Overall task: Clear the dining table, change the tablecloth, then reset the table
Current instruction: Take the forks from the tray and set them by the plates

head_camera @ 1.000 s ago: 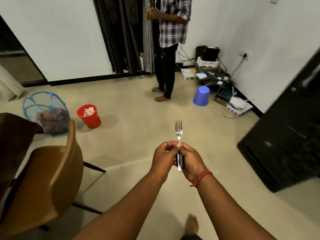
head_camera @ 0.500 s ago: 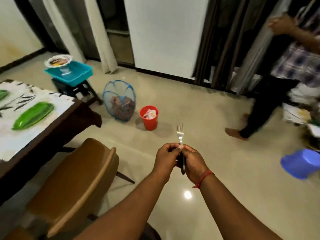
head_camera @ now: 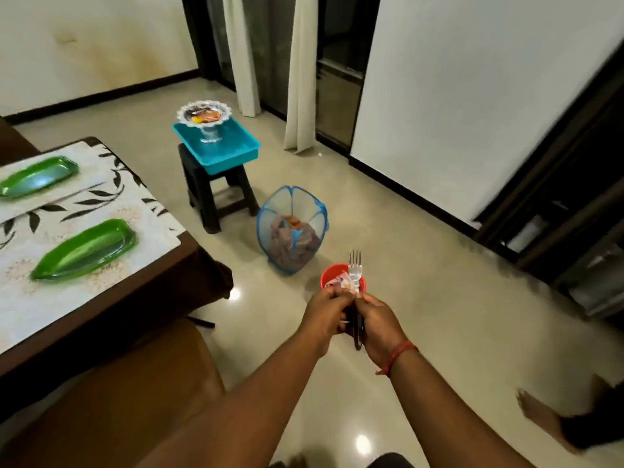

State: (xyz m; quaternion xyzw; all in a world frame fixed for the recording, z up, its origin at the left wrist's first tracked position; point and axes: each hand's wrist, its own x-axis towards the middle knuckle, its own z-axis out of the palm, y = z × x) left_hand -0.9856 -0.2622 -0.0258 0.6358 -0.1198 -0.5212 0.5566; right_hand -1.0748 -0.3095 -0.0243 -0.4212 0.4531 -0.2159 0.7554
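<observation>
Spreading across the left, the table (head_camera: 189,251) wore a leaf-print cloth (head_camera: 111,211), and two green trays (head_camera: 84,251) lay on it, one behind the other. That looked like a reset already under way, with cutlery yet to be laid. A brown chair (head_camera: 135,383) stood just in front of the table, between the person and the near tray, so it would have to be reached over or stepped round.

Beyond the table's far corner a dark stool (head_camera: 216,194) carried a teal tub (head_camera: 219,150), and a glass stand (head_camera: 201,113) with something orange on it stood in the tub, probably parked there while the table was cleared. Right of the stool a blue mesh basket (head_camera: 292,228) held bundled fabric, perhaps the old cloth. Nearer, a red bin (head_camera: 329,275) sat on the floor, partly hidden by the hands.

Both hands met well to the right of the table. The left hand (head_camera: 324,315) and right hand (head_camera: 378,320) were both curled round the fork (head_camera: 355,268), gripping its handle with the tines upright, likely for carrying to a place setting. A dark handle showed between the palms; I could not tell whether it was a second utensil.

Far right of the table, another person's bare foot (head_camera: 540,417) showed at the edge.
</observation>
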